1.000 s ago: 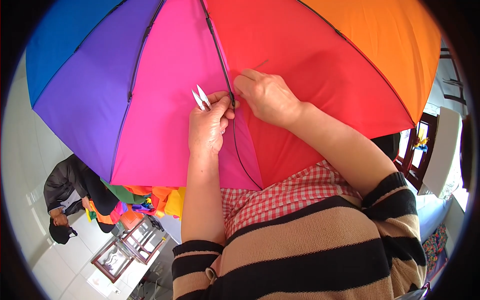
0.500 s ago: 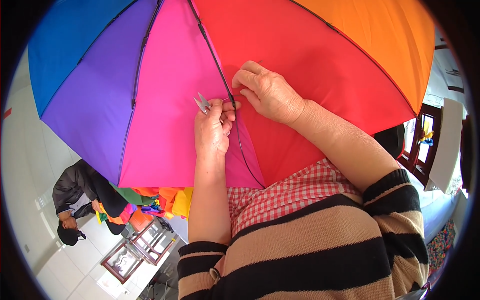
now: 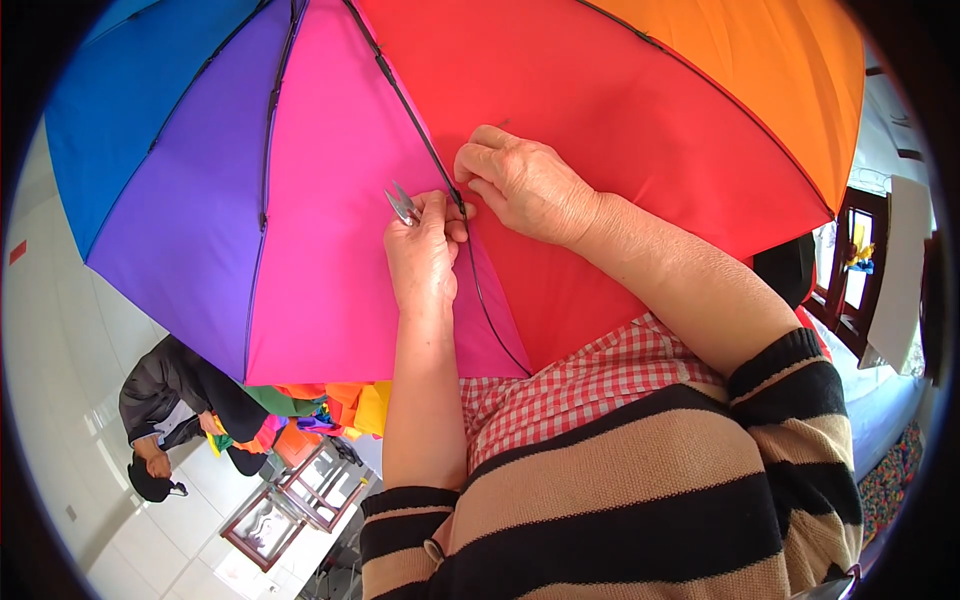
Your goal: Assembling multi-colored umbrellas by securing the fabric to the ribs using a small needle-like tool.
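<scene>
A rainbow umbrella (image 3: 340, 290) is spread open in front of me, its inner side with black ribs towards me. My left hand (image 3: 424, 255) is closed around small metal thread snips (image 3: 403, 205), their blades sticking up past the thumb. Its fingertips also touch a joint of the black rib (image 3: 425, 130) along the pink and red seam. Just right of that joint, my right hand (image 3: 520, 185) is closed in a pinch over the red panel. Whatever lies between its fingertips is too small or hidden to make out.
Lower left, another person (image 3: 175, 400) in dark clothes sits by a heap of colourful cloth (image 3: 330, 405). Wooden chairs (image 3: 270, 520) stand on the pale tiled floor below. A red checked apron (image 3: 570, 385) covers my lap under the umbrella's edge.
My right hand has moved slightly left, closer to the rib joint. The left hand still grips the snips at the rib. The umbrella's left side appears slightly shifted in view.
</scene>
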A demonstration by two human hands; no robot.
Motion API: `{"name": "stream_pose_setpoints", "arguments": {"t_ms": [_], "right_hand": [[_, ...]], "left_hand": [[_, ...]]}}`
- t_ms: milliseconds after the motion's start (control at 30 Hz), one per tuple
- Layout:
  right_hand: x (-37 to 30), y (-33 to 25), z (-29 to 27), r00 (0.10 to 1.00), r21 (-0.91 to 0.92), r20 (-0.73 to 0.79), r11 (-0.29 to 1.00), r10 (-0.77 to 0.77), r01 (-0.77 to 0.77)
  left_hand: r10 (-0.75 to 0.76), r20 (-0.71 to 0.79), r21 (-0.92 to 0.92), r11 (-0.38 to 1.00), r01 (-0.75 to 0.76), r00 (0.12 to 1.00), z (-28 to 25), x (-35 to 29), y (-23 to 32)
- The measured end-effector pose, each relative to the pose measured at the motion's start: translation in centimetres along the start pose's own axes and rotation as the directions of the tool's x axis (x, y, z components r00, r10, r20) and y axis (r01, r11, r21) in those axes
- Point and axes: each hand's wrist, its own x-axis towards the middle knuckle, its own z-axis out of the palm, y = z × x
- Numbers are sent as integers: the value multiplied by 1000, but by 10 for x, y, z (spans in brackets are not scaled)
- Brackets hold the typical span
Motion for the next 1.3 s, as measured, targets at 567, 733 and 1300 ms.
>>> {"name": "stream_pose_setpoints", "arguments": {"t_ms": [567,733,1300], "right_hand": [[-1,0,-4,1000,9,-1,1000,4,-4],[-1,-1,-3,1000,14,20,1000,24,-24],[-1,0,-1,999,15,26,1000,20,-20]], "left_hand": [[-92,26,-136,986,95,995,-11,3,-1],[-75,72,-178,980,87,995,-17,3,-3],[-120,131,-252,956,150,984,-24,5,-5]]}}
